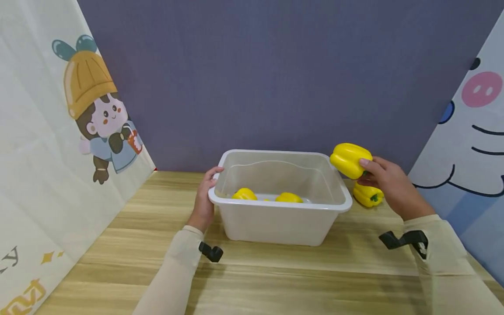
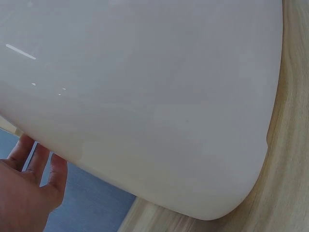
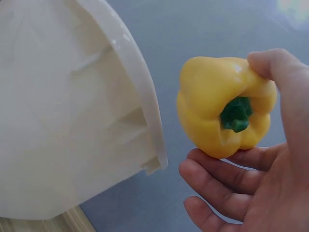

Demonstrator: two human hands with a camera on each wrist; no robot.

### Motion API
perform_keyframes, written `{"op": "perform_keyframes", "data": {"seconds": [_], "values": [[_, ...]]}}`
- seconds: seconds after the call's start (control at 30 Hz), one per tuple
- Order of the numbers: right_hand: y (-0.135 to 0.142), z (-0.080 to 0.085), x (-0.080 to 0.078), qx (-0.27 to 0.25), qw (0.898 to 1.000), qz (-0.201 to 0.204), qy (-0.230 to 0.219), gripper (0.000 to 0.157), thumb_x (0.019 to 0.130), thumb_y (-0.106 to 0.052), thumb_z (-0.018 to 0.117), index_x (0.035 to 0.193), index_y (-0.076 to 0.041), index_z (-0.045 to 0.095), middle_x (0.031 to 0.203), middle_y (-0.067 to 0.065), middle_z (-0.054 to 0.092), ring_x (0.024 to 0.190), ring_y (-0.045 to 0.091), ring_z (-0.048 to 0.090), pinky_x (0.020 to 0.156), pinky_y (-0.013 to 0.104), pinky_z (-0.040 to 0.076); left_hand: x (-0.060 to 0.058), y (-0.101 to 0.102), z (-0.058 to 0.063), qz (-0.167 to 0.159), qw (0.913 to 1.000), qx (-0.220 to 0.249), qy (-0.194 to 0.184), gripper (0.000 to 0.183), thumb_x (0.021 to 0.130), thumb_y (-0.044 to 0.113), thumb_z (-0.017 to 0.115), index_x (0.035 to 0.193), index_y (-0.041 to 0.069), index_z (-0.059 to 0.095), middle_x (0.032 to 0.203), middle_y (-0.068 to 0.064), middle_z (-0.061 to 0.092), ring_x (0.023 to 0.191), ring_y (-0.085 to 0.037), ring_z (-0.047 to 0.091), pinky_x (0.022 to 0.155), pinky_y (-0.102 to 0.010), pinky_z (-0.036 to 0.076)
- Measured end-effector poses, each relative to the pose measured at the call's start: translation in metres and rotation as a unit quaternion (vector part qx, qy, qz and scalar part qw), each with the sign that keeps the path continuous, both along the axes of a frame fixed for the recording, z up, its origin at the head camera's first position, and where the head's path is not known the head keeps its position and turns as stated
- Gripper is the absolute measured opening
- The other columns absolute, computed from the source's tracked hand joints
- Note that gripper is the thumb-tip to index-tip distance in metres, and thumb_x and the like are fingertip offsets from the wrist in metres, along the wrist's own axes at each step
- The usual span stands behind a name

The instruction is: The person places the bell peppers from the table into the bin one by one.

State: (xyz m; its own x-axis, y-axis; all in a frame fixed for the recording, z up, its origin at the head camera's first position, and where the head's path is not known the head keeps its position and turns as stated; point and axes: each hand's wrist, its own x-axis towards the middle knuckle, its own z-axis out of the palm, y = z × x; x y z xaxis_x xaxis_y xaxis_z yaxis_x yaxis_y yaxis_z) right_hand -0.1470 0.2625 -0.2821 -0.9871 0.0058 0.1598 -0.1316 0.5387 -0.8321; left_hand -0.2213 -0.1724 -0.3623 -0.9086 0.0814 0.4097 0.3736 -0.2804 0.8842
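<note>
A yellow bell pepper (image 1: 348, 160) is pinched between the thumb and fingers of my right hand (image 1: 383, 181), just beyond the right rim of a white plastic tub (image 1: 275, 225). In the right wrist view its green stem (image 3: 236, 114) faces the palm. My left hand (image 1: 204, 197) grips the tub's left rim; in the left wrist view its fingers (image 2: 57, 174) reach the edge of the tub wall (image 2: 159, 106). Inside the tub lie yellow peppers (image 1: 245, 194), one of them further right (image 1: 289, 197), their lower parts hidden by the front wall.
Another yellow pepper (image 1: 368, 195) lies on the wooden table (image 1: 315, 271), right of the tub and below my right hand. A grey-blue panel (image 1: 275, 78) stands behind, with printed cartoon sheets (image 1: 35, 131) at both sides.
</note>
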Motion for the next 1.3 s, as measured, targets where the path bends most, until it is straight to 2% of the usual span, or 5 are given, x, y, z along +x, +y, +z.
{"op": "perform_keyframes", "data": {"seconds": [0.27, 0.5, 0.8, 1.0, 1.3], "values": [[-0.005, 0.009, -0.005, 0.027, 0.999, 0.011, -0.02, 0.079, 0.1, -0.065, 0.035, 0.148, -0.003, 0.037, 0.136, 0.016, 0.051, 0.101, 0.006, 0.064, 0.09, 0.029, 0.052, 0.0, -0.001, 0.0, 0.007, 1.0, -0.001, -0.002, 0.048, 0.095, 0.018, 0.034, 0.135, -0.003, 0.046, 0.126, -0.022, 0.051, 0.1, -0.02, 0.055, 0.087, -0.032, 0.044], [-0.008, 0.014, -0.01, 0.019, 0.999, 0.028, -0.036, 0.078, 0.1, -0.063, 0.038, 0.148, -0.002, 0.036, 0.135, 0.017, 0.052, 0.103, 0.013, 0.064, 0.087, 0.023, 0.051, 0.001, -0.001, 0.0, 0.005, 1.0, -0.003, -0.004, 0.048, 0.095, 0.019, 0.034, 0.135, -0.003, 0.047, 0.128, -0.022, 0.049, 0.104, -0.026, 0.053, 0.09, -0.037, 0.043], [-0.016, 0.02, -0.012, 0.012, 0.997, 0.053, -0.051, 0.078, 0.1, -0.062, 0.042, 0.15, -0.003, 0.034, 0.138, 0.017, 0.049, 0.115, 0.025, 0.06, 0.09, 0.026, 0.051, 0.0, -0.002, 0.0, -0.002, 1.0, -0.001, -0.004, 0.048, 0.095, 0.02, 0.036, 0.136, -0.003, 0.046, 0.131, -0.024, 0.047, 0.106, -0.029, 0.052, 0.091, -0.037, 0.043], [-0.018, 0.023, -0.015, 0.024, 0.996, 0.068, -0.052, 0.074, 0.101, -0.06, 0.042, 0.147, -0.004, 0.038, 0.135, 0.016, 0.052, 0.113, 0.027, 0.06, 0.089, 0.026, 0.052, -0.001, -0.001, 0.001, -0.001, 1.0, -0.003, -0.002, 0.048, 0.095, 0.02, 0.035, 0.136, -0.003, 0.045, 0.13, -0.023, 0.048, 0.105, -0.024, 0.053, 0.091, -0.038, 0.043], [-0.023, 0.028, -0.021, 0.028, 0.994, 0.089, -0.053, 0.069, 0.101, -0.058, 0.044, 0.144, -0.003, 0.043, 0.132, 0.017, 0.054, 0.11, 0.03, 0.061, 0.091, 0.033, 0.053, -0.001, -0.001, 0.0, 0.0, 1.0, -0.002, 0.0, 0.048, 0.095, 0.02, 0.035, 0.135, -0.004, 0.045, 0.128, -0.021, 0.05, 0.103, -0.022, 0.053, 0.092, -0.039, 0.042]]}}
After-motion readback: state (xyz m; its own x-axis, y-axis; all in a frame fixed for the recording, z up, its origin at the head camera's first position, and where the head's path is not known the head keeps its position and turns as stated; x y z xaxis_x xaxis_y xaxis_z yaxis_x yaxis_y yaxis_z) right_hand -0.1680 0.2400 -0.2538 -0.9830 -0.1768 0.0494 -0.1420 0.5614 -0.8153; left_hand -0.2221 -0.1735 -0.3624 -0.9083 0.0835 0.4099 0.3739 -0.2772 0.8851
